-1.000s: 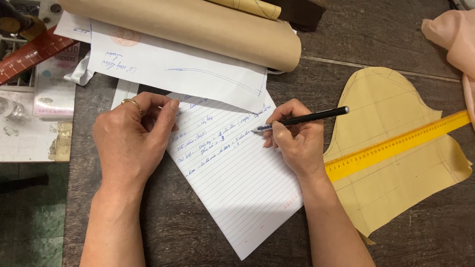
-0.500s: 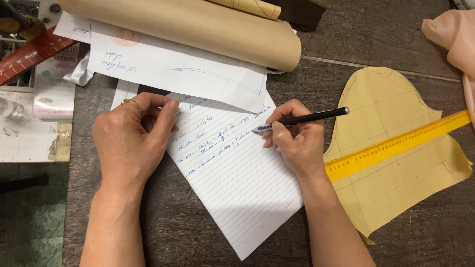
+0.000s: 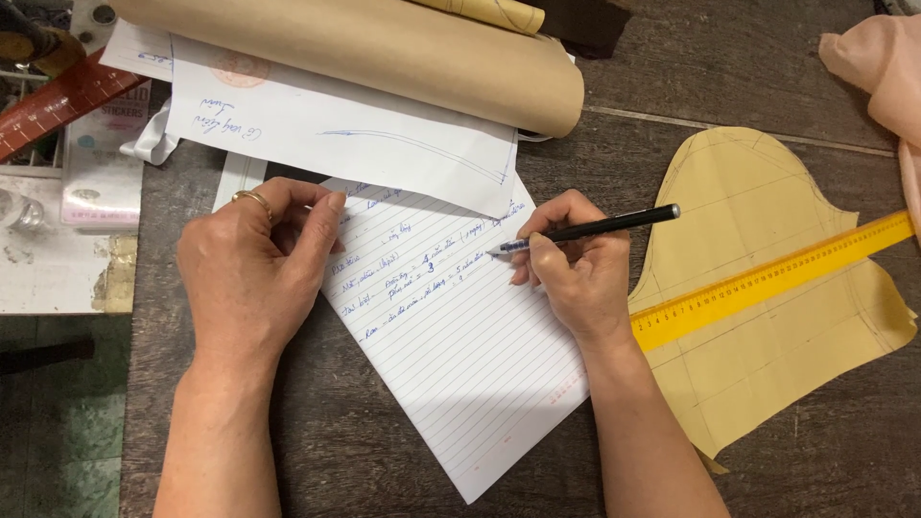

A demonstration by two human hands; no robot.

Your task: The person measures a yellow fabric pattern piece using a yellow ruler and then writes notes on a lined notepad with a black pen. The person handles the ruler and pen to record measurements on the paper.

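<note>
Dark wooden table point(image 3: 384, 451) carrying paper goods

A lined sheet of paper point(image 3: 470, 364) is lying at a slant on the boards, with a roll of brown paper point(image 3: 384, 48) and a white pattern sheet point(image 3: 365, 144) sitting above it; a yellow paper pattern piece point(image 3: 767, 355) is lying to the right, a yellow ruler point(image 3: 767, 283) resting across it, and peach fabric point(image 3: 878, 67) is hanging over the far corner.

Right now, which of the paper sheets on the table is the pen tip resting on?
The lined sheet with blue handwriting, held flat by the left hand. The unlined white sheet lies above it, and the yellow pattern piece lies to the right.
</note>
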